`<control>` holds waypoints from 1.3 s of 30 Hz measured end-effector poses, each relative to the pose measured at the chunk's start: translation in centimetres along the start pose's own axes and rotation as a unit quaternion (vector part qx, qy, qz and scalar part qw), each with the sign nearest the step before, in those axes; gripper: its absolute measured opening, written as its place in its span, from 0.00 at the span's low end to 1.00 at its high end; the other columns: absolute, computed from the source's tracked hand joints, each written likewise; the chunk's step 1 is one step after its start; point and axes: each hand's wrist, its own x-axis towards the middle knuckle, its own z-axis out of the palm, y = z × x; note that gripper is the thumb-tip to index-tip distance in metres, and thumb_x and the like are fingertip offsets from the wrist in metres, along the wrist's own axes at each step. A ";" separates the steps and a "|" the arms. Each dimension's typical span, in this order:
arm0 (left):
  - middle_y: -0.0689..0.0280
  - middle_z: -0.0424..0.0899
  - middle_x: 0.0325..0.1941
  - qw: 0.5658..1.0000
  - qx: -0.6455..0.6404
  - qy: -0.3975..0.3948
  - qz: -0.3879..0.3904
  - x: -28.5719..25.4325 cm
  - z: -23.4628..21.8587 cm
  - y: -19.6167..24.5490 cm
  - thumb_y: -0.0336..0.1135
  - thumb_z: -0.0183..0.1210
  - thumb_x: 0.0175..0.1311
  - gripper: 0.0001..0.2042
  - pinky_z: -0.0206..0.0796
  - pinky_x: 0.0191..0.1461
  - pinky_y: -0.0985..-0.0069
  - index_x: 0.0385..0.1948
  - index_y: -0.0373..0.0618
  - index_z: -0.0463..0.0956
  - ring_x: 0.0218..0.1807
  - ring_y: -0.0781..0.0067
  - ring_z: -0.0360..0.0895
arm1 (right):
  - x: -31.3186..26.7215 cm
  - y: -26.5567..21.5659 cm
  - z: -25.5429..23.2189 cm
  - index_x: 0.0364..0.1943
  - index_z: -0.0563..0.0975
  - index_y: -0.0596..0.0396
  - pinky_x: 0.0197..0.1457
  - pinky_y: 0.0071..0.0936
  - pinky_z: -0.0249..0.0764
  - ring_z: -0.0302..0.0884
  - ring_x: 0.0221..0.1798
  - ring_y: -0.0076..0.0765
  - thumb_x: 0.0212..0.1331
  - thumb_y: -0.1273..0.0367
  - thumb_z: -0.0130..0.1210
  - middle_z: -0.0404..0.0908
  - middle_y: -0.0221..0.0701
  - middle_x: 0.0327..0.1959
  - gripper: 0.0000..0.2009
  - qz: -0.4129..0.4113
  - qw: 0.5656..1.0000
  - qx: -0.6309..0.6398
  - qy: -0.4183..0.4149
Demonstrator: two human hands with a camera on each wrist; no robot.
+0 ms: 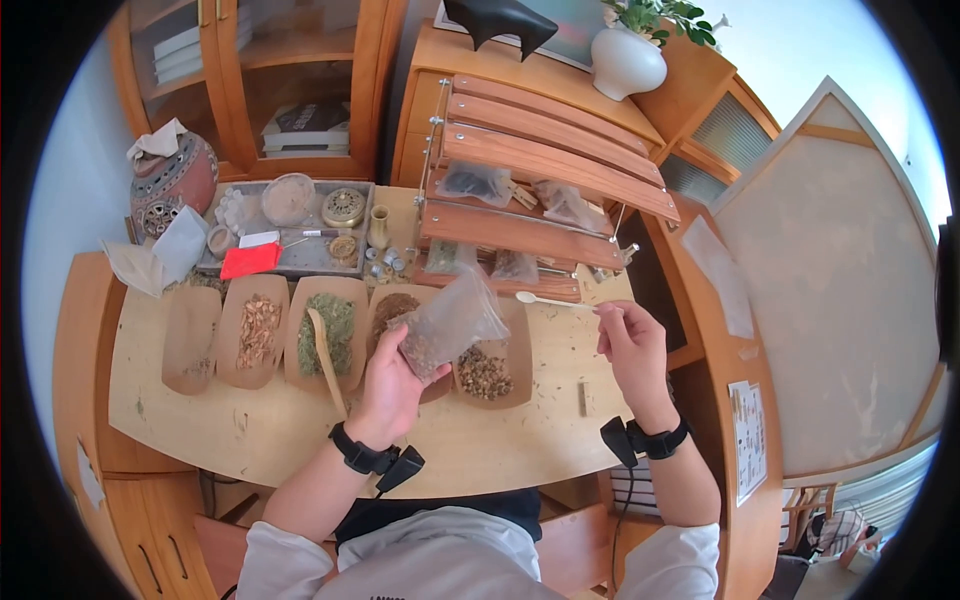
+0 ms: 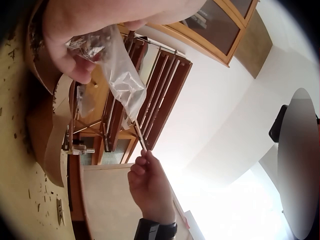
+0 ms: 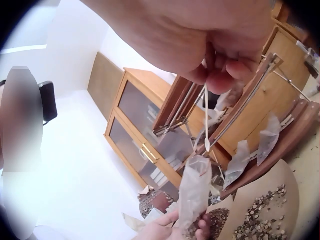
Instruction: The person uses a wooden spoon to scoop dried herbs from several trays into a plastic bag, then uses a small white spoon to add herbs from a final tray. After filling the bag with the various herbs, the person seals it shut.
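Note:
My left hand [image 1: 392, 390] grips the lower part of a clear plastic bag [image 1: 458, 322] with dried bits at its bottom, over the row of paper trays. In the left wrist view the upper part of the bag [image 2: 122, 85] stretches away from the fingers. To the right, my right hand [image 1: 638, 352] pinches the handle end of a small pale spoon [image 1: 550, 301]. The spoon's bowl [image 3: 207, 145] points toward the bag's top in the right wrist view. Below the bag, a paper tray [image 1: 520, 350] holds chopped brown pieces [image 1: 485, 375].
Left of it stand paper trays with brown bits [image 1: 392, 308], green herb [image 1: 335, 325] under a wooden scoop [image 1: 324, 350], and wood chips [image 1: 260, 330]. A wooden rack [image 1: 530, 228] with bagged material stands behind. A clothespin [image 1: 586, 398] lies at right; a grey tray [image 1: 330, 262] sits at back.

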 end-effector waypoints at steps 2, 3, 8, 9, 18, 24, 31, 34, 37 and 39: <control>0.66 0.76 0.58 1.000 -0.005 0.013 0.005 0.1 -0.1 0.0 0.49 0.44 0.73 0.21 0.68 0.56 0.66 0.60 0.48 0.66 0.58 0.70 0.73 | 0.2 2.7 -0.2 0.39 0.80 0.64 0.29 0.16 0.70 0.73 0.25 0.17 0.69 0.69 0.53 0.77 0.26 0.25 0.10 0.004 1.000 -0.006 -0.018; 0.66 0.76 0.58 1.000 -0.007 0.018 0.004 0.1 -0.1 0.0 0.49 0.44 0.73 0.21 0.68 0.56 0.66 0.60 0.48 0.67 0.57 0.70 0.73 | 0.0 3.2 0.1 0.40 0.80 0.64 0.29 0.17 0.70 0.74 0.26 0.17 0.69 0.70 0.53 0.78 0.26 0.26 0.10 0.011 0.995 -0.081 -0.056; 0.66 0.76 0.58 1.000 0.001 0.010 0.004 0.3 -0.1 -0.1 0.49 0.44 0.73 0.21 0.68 0.56 0.65 0.60 0.48 0.67 0.58 0.70 0.73 | -1.1 8.2 2.3 0.40 0.80 0.65 0.29 0.19 0.70 0.73 0.25 0.18 0.69 0.69 0.52 0.77 0.26 0.25 0.11 0.052 0.988 -0.065 -0.129; 0.66 0.76 0.58 1.000 0.001 0.007 0.004 0.3 -0.1 -0.1 0.49 0.45 0.73 0.21 0.68 0.56 0.65 0.60 0.48 0.67 0.58 0.70 0.73 | -1.2 8.4 2.5 0.40 0.80 0.65 0.29 0.19 0.70 0.73 0.25 0.19 0.69 0.69 0.52 0.77 0.26 0.25 0.11 0.066 0.985 -0.057 -0.148; 0.66 0.76 0.59 1.000 -0.001 0.007 0.002 0.5 -0.2 -0.2 0.49 0.45 0.73 0.21 0.68 0.57 0.65 0.60 0.48 0.67 0.59 0.69 0.73 | -1.3 8.0 3.4 0.32 0.78 0.57 0.27 0.17 0.63 0.68 0.24 0.18 0.69 0.67 0.51 0.73 0.22 0.25 0.10 0.242 0.942 0.071 -0.222; 0.64 0.76 0.59 1.000 -0.004 0.009 0.005 0.4 -0.2 -0.1 0.49 0.47 0.72 0.22 0.68 0.58 0.64 0.59 0.46 0.67 0.59 0.68 0.73 | -0.8 7.8 2.1 0.34 0.78 0.58 0.27 0.17 0.63 0.67 0.25 0.18 0.69 0.67 0.52 0.72 0.22 0.26 0.09 0.276 0.925 0.148 -0.216; 0.65 0.76 0.59 1.000 -0.002 0.015 0.006 0.4 -0.2 0.0 0.49 0.46 0.72 0.21 0.68 0.58 0.65 0.59 0.46 0.66 0.59 0.68 0.73 | 1.1 3.4 -1.3 0.35 0.78 0.58 0.26 0.16 0.61 0.65 0.23 0.17 0.69 0.67 0.52 0.71 0.22 0.24 0.09 0.234 0.952 0.138 -0.143; 0.64 0.76 0.59 1.000 -0.003 0.008 0.003 0.4 -0.2 -0.1 0.49 0.45 0.73 0.22 0.68 0.58 0.65 0.60 0.46 0.67 0.59 0.68 0.73 | 2.3 1.3 -2.2 0.35 0.78 0.59 0.25 0.17 0.61 0.65 0.21 0.18 0.70 0.67 0.52 0.71 0.23 0.23 0.10 0.196 0.964 0.125 -0.131; 0.64 0.75 0.60 1.000 0.007 -0.018 -0.009 0.2 0.0 -0.1 0.49 0.44 0.73 0.22 0.68 0.59 0.64 0.60 0.46 0.67 0.60 0.68 0.73 | 2.6 -0.4 -1.5 0.34 0.78 0.61 0.25 0.17 0.62 0.68 0.22 0.17 0.69 0.66 0.53 0.74 0.24 0.23 0.11 0.163 0.974 0.107 -0.119; 0.64 0.75 0.61 1.000 0.010 -0.025 -0.013 0.1 0.2 -0.1 0.50 0.44 0.74 0.22 0.68 0.59 0.64 0.60 0.45 0.67 0.61 0.68 0.73 | 2.1 -1.3 -0.2 0.35 0.79 0.62 0.26 0.17 0.64 0.69 0.23 0.17 0.69 0.66 0.54 0.75 0.25 0.24 0.11 0.111 0.986 0.053 -0.110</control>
